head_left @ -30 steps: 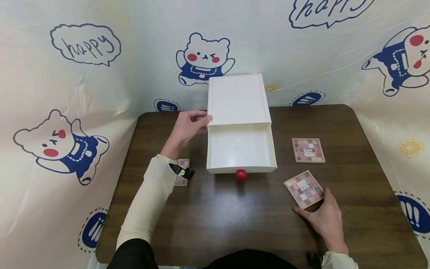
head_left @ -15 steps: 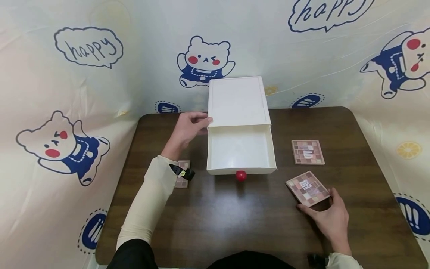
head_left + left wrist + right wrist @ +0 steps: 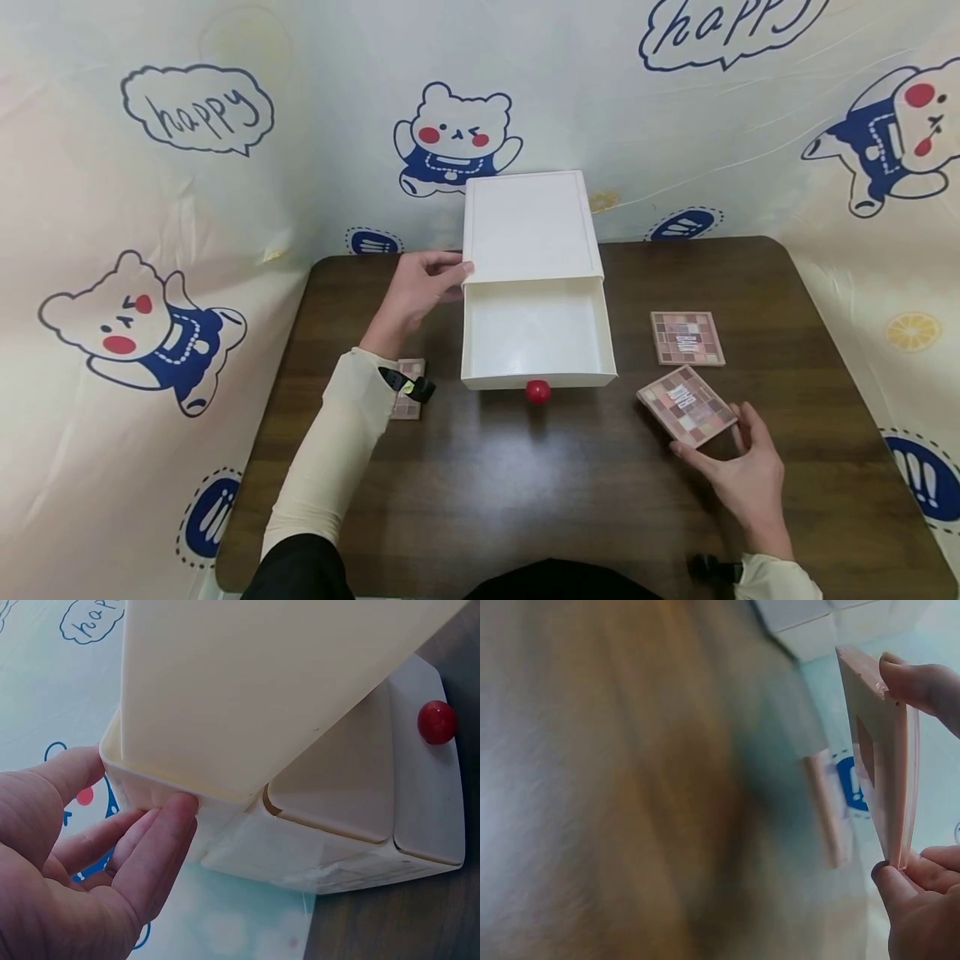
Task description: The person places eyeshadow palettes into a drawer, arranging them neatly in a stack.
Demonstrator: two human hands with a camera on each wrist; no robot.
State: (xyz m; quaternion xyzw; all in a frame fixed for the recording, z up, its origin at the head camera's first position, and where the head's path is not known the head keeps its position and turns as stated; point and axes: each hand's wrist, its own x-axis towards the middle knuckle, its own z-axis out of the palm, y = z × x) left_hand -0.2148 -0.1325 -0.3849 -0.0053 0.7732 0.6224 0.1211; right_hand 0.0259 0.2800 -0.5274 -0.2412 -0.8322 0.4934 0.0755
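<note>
My right hand [image 3: 746, 483] pinches a square eyeshadow palette [image 3: 686, 408], pink-brown with a grid of small squares, thumb on its near corner and fingers on the right one. In the right wrist view the held palette [image 3: 885, 757] stands edge-on, raised off the table. At the left side of a white drawer box [image 3: 532, 225], my left hand [image 3: 420, 287] rests its thumb and fingertips against the wall. In the left wrist view those fingers [image 3: 176, 825] lie on the box's side and edge. Its drawer [image 3: 536, 333] is pulled out, bare inside, with a red knob [image 3: 537, 392].
A second palette [image 3: 687, 337] lies just behind the held one. Another palette [image 3: 408, 406] is partly covered by my left wrist. All stand on a dark brown wooden table [image 3: 510, 483], backed by a cloth [image 3: 330, 133] printed with bears.
My right hand has lifted the palette, tilting it and shifting it slightly right and away from me. The left hand and the drawer box stay in place.
</note>
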